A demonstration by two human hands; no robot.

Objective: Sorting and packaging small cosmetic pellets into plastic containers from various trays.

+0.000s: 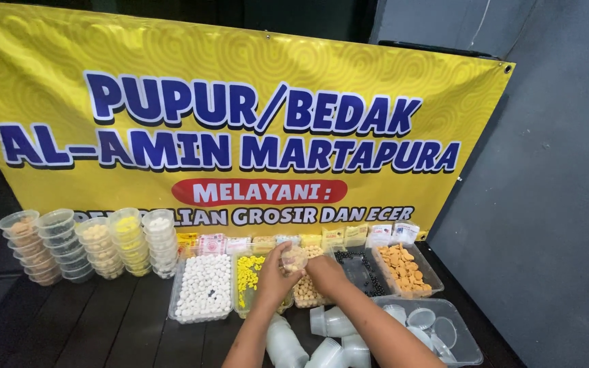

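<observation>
From here I count five stacks of filled lidded cups [90, 245] done, far left of the white-pellet tray [202, 287]; right of that tray my left hand [274, 276] and right hand [322, 271] have fingers clamped on one small cup [294, 257], and empty cups [332, 337] lie below, so I judge plenty remains

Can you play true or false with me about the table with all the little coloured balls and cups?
1. Both hands, left hand and right hand, hold a small clear plastic cup. True.
2. The clear tray of white balls sits at the far right. False: it is leftmost; the clear tray of orange pieces is rightmost.
3. Stacked filled clear cups stand on the left. True.
4. The wide banner behind is green. False: yellow.
</observation>
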